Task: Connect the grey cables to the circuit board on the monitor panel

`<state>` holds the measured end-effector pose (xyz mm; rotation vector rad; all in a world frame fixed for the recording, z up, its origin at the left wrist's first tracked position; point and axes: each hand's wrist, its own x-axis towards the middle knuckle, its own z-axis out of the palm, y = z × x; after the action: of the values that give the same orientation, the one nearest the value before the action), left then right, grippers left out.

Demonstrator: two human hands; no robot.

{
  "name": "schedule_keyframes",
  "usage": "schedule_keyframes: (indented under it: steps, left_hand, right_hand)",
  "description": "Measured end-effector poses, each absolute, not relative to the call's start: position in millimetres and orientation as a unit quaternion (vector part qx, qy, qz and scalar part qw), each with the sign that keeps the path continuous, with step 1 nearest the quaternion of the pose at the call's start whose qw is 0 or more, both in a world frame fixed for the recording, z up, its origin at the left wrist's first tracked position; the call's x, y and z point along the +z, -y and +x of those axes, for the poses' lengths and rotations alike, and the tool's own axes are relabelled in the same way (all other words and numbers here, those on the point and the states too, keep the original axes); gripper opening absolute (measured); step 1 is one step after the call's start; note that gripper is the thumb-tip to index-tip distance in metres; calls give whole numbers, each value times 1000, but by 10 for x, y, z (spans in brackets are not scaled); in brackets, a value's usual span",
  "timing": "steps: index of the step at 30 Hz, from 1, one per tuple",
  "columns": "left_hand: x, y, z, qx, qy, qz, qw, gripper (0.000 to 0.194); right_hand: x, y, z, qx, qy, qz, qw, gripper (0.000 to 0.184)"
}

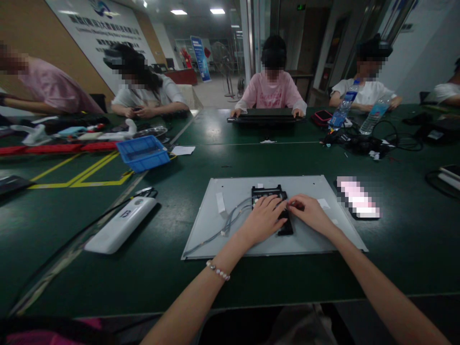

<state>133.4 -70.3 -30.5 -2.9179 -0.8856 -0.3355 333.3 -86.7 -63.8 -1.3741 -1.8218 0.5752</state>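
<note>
A pale grey flat panel (204, 211) lies on the green table in front of me, with a black plastic frame (286, 228) near its middle. My left hand (264, 216) rests flat across that frame, fingers stretched out, hiding much of it. At the frame's right edge, my right hand (311, 212) has thumb and fingertips pinched together; what is between them is too small to make out. Thin grey cables (230, 221) run from under my left hand to the panel's lower left corner. A white strip (220, 203) sits on the panel's left part.
Right of the panel lies a phone (357, 197). A white power bank (122, 225) with a cable is to the left, a blue tray (143, 153) beyond it. Bottles (345, 104) and black cables (354, 143) are at back right. Across the table, a person (271, 91) holds a dark panel (266, 116).
</note>
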Motion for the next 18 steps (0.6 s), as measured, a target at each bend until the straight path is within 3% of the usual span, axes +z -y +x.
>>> schedule_keyframes:
  steps: [10,18]
  left_hand:
    - [-285,712,1324,-110,302,-946,36,55]
    - [-217,689,1282,-168,325,-930,24,53]
  right_hand:
    - [-626,858,3327,227,719,-518,404,15]
    - [-557,888,3302,230,724,-518,394,13]
